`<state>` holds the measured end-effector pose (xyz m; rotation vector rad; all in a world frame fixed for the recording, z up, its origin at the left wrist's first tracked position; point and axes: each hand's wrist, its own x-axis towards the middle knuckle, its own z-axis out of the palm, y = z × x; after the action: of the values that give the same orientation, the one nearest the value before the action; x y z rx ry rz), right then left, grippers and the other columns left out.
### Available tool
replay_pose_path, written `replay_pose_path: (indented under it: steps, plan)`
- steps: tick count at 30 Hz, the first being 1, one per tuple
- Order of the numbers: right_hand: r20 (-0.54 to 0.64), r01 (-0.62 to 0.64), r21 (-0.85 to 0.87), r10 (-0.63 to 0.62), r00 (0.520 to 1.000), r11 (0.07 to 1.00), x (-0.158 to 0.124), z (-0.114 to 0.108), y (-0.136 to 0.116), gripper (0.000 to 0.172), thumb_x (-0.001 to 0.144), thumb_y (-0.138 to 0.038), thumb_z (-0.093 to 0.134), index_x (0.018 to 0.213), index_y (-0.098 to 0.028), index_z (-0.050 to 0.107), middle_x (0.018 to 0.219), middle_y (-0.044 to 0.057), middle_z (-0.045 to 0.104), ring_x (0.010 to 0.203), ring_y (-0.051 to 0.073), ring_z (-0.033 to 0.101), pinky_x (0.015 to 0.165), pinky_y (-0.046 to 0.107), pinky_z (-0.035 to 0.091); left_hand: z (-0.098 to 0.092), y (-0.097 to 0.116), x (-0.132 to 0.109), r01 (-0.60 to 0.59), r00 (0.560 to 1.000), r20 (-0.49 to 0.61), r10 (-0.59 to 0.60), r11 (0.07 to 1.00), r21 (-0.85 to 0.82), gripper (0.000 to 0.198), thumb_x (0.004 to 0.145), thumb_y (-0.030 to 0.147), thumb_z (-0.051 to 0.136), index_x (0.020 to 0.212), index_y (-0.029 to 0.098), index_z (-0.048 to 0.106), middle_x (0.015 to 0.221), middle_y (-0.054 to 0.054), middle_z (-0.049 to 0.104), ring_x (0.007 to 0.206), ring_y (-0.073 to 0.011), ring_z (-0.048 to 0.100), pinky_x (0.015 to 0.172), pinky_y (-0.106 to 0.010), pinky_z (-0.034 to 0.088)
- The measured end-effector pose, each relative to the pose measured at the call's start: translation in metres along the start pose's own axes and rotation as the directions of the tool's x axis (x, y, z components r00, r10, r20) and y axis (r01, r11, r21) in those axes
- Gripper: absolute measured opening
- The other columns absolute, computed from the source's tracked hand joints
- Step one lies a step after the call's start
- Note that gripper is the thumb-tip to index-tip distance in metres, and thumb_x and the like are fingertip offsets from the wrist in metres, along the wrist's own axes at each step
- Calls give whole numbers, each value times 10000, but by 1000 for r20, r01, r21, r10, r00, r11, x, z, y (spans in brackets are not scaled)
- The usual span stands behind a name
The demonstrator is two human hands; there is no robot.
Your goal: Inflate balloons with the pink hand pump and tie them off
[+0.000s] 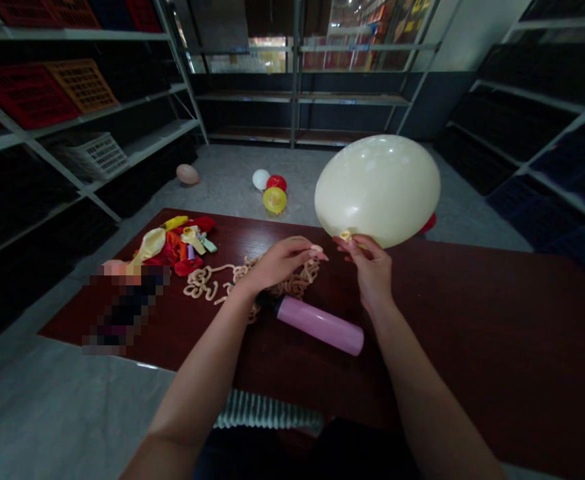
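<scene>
right hand (374, 268) pinches the cream balloon (378, 187) just above it; left hand (281, 261) half-curled, its hold unclear.

This looks like a storeroom or small warehouse: tall metal shelving (295, 120) stands beyond the hands (375, 273), plastic crates (22, 93) sit in tiers to their left, and a plain grey floor (227, 173) spreads around the surface (472, 320) below them.

Blue labels (348, 102) on back shelves (267, 99): print too small to read; no legible text elsewhere.
</scene>
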<state>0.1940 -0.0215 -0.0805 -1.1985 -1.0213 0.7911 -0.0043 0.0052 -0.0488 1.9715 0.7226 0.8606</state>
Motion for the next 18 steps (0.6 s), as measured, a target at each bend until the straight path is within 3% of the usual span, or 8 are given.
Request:
replay_pose_path:
  steps: [5, 10, 15, 18]
  plan:
    - [4, 3, -1, -3, 1000, 1000, -2, 3, -1, 271, 780, -450, 669, 910, -213, 655, 943, 55, 762, 822, 195, 704, 672, 311, 497, 3, -2, 3, 123, 973, -121, -198, 884, -451, 323, 942, 356, 542, 1111, 145, 718, 923, -85, 698, 913, -177, 629, 891, -306, 450]
    - [-41, 47, -28, -48, 998, 999, -7, 8, 1, 270, 808, -437, 653, 928, -195, 658, 904, 61, 763, 816, 202, 706, 694, 332, 513, 13, -6, 6, 146, 908, -184, -376, 696, -703, 409, 855, 292, 652, 1237, 163, 586, 817, -33, 679, 791, -126, 645, 756, -239, 461]
    - [-104, 119, -85, -127, 986, 989, -7, 7, 8, 240, 831, -417, 638, 935, -206, 686, 953, 56, 755, 860, 201, 695, 791, 366, 531, 21, -13, 10, 144, 809, -228, -543, 558, -818, 164, 828, 211, 657, 901, 142, 527, 747, -27, 662, 678, -88, 615, 663, -197, 450]
    - [-76, 136, -107, -145, 987, 985, -8, 7, 12, 226, 843, -403, 626, 936, -207, 689, 957, 57, 752, 866, 199, 694, 850, 383, 526, 23, -17, 12, 110, 729, -265, -631, 490, -865, 174, 804, 193, 667, 817, 148, 499, 704, 14, 589, 607, -58, 555, 582, -169, 413]
